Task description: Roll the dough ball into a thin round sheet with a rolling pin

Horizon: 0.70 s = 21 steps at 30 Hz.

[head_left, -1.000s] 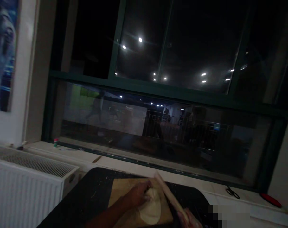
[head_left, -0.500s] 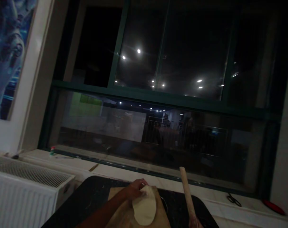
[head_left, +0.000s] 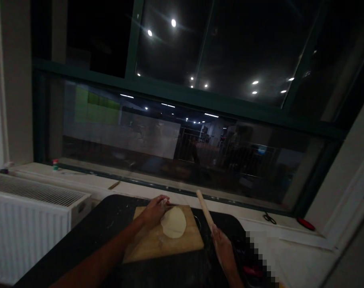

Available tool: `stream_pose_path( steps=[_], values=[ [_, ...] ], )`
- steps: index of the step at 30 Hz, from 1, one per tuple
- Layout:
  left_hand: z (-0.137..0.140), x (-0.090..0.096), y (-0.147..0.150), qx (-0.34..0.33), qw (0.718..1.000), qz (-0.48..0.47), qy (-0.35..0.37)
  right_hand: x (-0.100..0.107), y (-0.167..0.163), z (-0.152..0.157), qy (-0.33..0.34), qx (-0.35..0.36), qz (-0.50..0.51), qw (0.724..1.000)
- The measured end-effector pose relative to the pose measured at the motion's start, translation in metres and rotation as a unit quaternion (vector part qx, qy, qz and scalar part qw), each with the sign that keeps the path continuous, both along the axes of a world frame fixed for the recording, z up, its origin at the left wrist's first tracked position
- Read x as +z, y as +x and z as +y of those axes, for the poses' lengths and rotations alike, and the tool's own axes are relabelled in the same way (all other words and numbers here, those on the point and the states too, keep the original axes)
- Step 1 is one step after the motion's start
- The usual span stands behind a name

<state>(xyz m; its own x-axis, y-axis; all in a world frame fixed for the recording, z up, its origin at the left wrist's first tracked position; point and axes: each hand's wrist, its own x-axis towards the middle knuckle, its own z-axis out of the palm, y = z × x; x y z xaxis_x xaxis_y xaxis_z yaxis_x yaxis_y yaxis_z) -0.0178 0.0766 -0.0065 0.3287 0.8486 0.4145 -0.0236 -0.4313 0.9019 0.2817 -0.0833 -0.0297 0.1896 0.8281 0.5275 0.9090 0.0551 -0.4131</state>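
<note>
A thin, roundish sheet of dough (head_left: 174,222) lies on a wooden cutting board (head_left: 190,240). At its upper left edge is my left hand (head_left: 155,209), fingers curled together and whitish at the tips. Whether these fingers pinch anything is too dim to tell. My right hand (head_left: 222,242) grips the near end of a wooden rolling pin (head_left: 205,209). The pin is raised at a slant to the right of the board, apart from the dough.
The board rests on a black table (head_left: 94,236). Left of it stands a white radiator (head_left: 34,224). Along the windowsill (head_left: 88,180) are a small green bottle with a red cap (head_left: 55,164), black scissors (head_left: 269,218) and a red object (head_left: 306,224). Behind is a dark window.
The view has tilted down and shifted right. The dough, earlier stretched long at my left hand, now lies flat and rounder on the board. My right hand still holds the rolling pin.
</note>
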Motion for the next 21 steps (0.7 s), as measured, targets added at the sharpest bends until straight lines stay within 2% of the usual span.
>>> stream_pose_path(
  steps=[4,6,8,12,17,21],
  values=[
    [0.002,0.024,-0.022,0.054,0.991,0.079,0.093,0.018,-0.013,0.030,-0.091,0.030,-0.137,0.986],
    [-0.003,0.028,-0.027,0.079,0.979,0.129,0.135,0.030,-0.022,0.053,-0.114,0.056,-0.187,0.974],
    [-0.010,0.023,-0.026,0.097,0.963,0.190,0.168,0.041,-0.030,0.076,-0.121,0.085,-0.213,0.966],
    [-0.027,-0.002,-0.014,0.117,0.914,0.326,0.211,0.052,-0.037,0.116,-0.135,0.128,-0.258,0.948],
    [-0.026,-0.018,0.001,0.135,0.852,0.447,0.236,0.039,-0.031,0.146,-0.137,0.157,-0.300,0.931],
    [-0.011,-0.027,0.008,0.133,0.830,0.483,0.244,0.011,-0.023,0.159,-0.107,0.152,-0.330,0.926]
  ],
)
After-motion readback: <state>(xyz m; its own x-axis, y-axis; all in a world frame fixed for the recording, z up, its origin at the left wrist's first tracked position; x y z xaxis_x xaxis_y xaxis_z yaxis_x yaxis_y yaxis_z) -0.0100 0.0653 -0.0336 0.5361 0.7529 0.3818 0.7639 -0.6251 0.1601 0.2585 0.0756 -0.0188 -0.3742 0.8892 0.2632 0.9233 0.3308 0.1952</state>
